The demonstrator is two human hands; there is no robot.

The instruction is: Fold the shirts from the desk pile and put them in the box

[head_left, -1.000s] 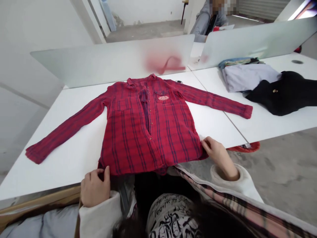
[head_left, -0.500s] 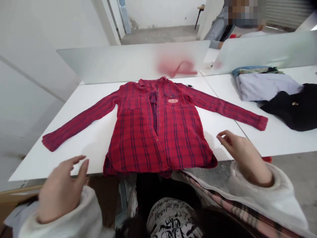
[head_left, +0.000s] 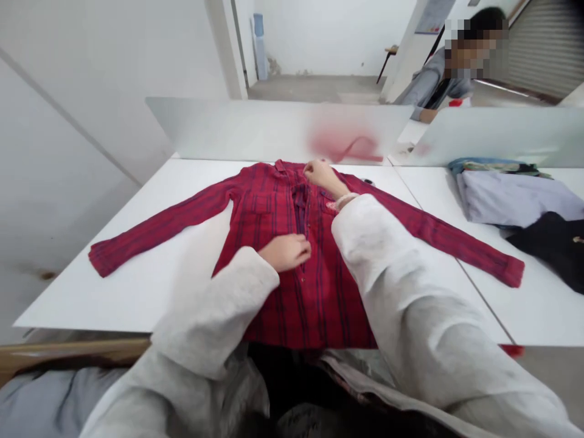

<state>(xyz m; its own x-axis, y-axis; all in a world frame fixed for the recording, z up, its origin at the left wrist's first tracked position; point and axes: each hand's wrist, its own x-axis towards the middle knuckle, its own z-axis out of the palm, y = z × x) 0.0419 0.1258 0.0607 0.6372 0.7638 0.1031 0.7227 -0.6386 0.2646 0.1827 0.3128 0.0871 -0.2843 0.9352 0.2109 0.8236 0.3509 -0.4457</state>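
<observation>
A red and navy plaid shirt [head_left: 314, 304] lies front up, its sleeves spread out to both sides and its front partly open. My left hand [head_left: 286, 252] is closed at the front opening, about mid-chest, fingers bent onto the placket edge. Farther up, my right hand [head_left: 323, 174] is closed in a pinch at the collar, its fingertips on the cloth by the neck. My right forearm covers part of the chest patch [head_left: 332, 207] and the shirt's right side. How much cloth each hand holds is hard to see.
The shirt rests on a white table [head_left: 150, 292] with a frosted divider [head_left: 237, 131] behind it. Folded clothes [head_left: 515, 194] and a black garment [head_left: 552, 246] lie at the right. Beyond the divider is another person in a grey sleeve [head_left: 422, 88]. A cardboard box edge [head_left: 77, 353] shows below left.
Both hands have moved from beside the shirt's hem onto its front, the left to mid-placket and the right to the collar. Their fingers have closed. The view has tilted up slightly.
</observation>
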